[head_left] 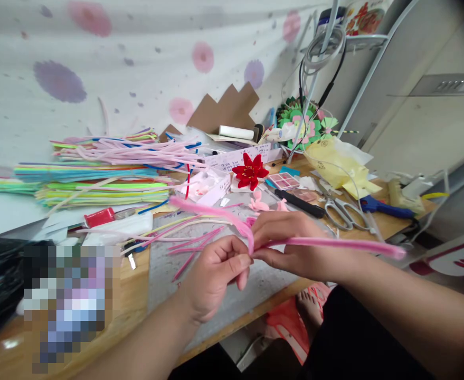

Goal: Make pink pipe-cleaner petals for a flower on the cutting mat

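Note:
Pink pipe cleaners (334, 242) are pinched between both hands above the grey mat. My left hand (219, 269) closes its thumb and fingers on them near a bend. Close beside it, my right hand (291, 243) grips the same pink stems. One end runs off to the upper left, the other to the right past my right wrist. How many stems are in the bundle I cannot tell. Under my hands, several thin pink stems (196, 248) lie on the mat (164, 295). Beyond them is a red pipe-cleaner flower (250, 171).
Bundles of coloured pipe cleaners (105, 192) are piled at the back left. Scissors (340, 211), blue-handled pliers (386, 207) and a black-handled tool (299, 203) lie to the right. A yellow plastic bag (337, 163) sits behind them. Black plastic (2, 285) is at the left edge.

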`<state>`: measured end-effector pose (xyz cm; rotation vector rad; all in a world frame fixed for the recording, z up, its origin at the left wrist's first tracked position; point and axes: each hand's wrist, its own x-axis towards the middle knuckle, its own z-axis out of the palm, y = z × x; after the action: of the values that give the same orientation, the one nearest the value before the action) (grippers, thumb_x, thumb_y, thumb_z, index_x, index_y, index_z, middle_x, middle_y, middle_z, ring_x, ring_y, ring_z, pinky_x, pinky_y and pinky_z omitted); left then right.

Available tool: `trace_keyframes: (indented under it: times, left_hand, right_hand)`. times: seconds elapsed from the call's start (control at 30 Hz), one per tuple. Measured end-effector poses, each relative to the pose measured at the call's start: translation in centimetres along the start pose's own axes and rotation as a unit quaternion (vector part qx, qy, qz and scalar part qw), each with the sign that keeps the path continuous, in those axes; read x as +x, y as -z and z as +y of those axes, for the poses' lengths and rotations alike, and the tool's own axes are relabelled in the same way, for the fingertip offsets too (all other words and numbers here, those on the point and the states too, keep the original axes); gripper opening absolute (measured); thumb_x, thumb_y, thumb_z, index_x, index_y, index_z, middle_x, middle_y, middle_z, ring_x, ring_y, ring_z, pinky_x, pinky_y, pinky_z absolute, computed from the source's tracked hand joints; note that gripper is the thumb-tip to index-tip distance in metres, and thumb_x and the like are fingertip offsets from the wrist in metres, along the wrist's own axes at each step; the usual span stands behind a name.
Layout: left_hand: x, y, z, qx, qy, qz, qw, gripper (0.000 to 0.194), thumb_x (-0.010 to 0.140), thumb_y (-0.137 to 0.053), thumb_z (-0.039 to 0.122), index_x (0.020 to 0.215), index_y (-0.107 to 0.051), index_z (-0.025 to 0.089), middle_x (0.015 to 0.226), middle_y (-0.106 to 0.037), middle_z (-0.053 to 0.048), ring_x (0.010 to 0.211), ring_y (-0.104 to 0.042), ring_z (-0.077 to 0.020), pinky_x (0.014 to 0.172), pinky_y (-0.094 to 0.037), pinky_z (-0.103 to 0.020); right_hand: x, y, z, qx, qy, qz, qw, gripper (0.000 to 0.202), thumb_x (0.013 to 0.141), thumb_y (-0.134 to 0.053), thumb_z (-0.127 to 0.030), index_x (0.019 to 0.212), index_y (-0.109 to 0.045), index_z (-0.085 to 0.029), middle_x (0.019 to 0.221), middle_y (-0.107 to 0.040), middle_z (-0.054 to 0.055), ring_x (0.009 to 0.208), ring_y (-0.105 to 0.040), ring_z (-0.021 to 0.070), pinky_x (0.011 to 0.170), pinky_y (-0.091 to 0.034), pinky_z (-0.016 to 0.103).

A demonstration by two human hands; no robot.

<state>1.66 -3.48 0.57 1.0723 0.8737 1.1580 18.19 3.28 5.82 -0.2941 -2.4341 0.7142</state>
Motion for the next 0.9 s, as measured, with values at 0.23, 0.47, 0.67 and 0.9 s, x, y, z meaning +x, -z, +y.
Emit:
trace_keyframes:
  times: [0.23,0.47,0.67,0.9]
  left_hand:
    - [-0.3,0.9,0.0,0.415,-0.152,0.058,0.895,0.015,0.085,-0.046,0.018,0.07,-0.05,0.018,0.056,-0.05,0.002,0.052,-0.044,-0.0107,0.053,-0.031,-0.024]
    - [1.1,2.8,-1.2,0.747,-0.351,0.005,0.565,0.021,0.082,-0.043,0.011,0.065,-0.054,0.018,0.057,-0.053,-0.002,0.056,-0.046,-0.015,0.055,-0.026,-0.031]
    - [1.0,2.2,-0.9,0.469,-0.184,0.084,0.86,0.017,0.087,-0.043,0.022,0.073,-0.052,0.018,0.06,-0.054,0.0,0.057,-0.047,-0.0127,0.056,-0.032,-0.026]
    - [0.6,0.2,-0.3,-0.027,0.029,0.036,0.999,0.021,0.079,-0.058,0.034,0.074,-0.048,0.017,0.048,-0.049,0.005,0.044,-0.035,-0.0071,0.046,-0.024,-0.021]
  right_hand:
    - [0.1,-1.4,0.4,0.011,-0.117,0.019,0.993,0.01,0.072,-0.056,-0.007,0.065,-0.055,-0.015,0.065,-0.056,0.001,0.063,-0.05,0.0114,0.061,-0.041,0.026]
    - [-0.3,-6.6,3.3,0.391,-0.451,0.13,0.792,0.013,0.063,-0.055,-0.015,0.055,-0.045,-0.017,0.044,-0.041,-0.007,0.04,-0.04,0.0072,0.043,-0.04,0.022]
    - [-0.1,-3.8,2.0,0.299,-0.345,0.088,0.886,0.009,0.07,-0.062,-0.021,0.067,-0.056,-0.014,0.058,-0.051,-0.003,0.053,-0.049,0.0092,0.052,-0.045,0.023]
    - [0.0,0.3,1.6,-0.03,-0.008,0.107,0.994,0.009,0.078,-0.064,-0.019,0.087,-0.067,-0.018,0.103,-0.063,0.009,0.1,-0.056,0.0194,0.089,-0.042,0.039]
